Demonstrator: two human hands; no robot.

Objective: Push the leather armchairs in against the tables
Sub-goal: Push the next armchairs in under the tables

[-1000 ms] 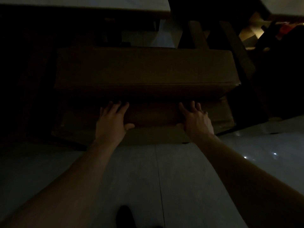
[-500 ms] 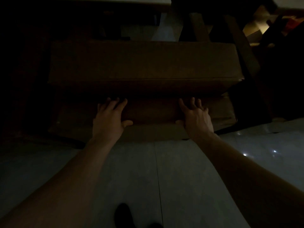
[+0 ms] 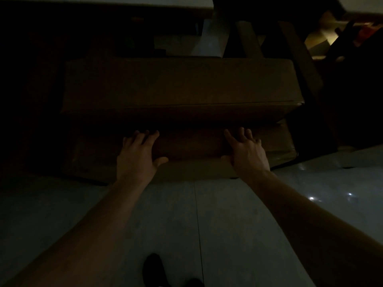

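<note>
The scene is very dark. A brown leather armchair [image 3: 178, 88] stands in front of me, seen from behind and above, its thick back cushion across the middle. My left hand [image 3: 137, 156] lies flat on the lower back panel, fingers spread, thumb along the panel's edge. My right hand [image 3: 247, 153] rests flat on the same panel farther right, fingers spread. A pale table top [image 3: 116, 1] runs along the top edge beyond the chair, partly over it. Its underside is lost in shadow.
Dark slanted table legs [image 3: 298, 65] rise right of the chair. A second pale table corner [image 3: 364, 5] shows at top right, with dim objects below it. Glossy grey floor tiles [image 3: 248, 224] lie under my arms. My dark shoe [image 3: 153, 270] is at the bottom.
The armchair has slid a little away from me toward the table, with both hands staying flat on its lower back. The view has shifted slightly forward.
</note>
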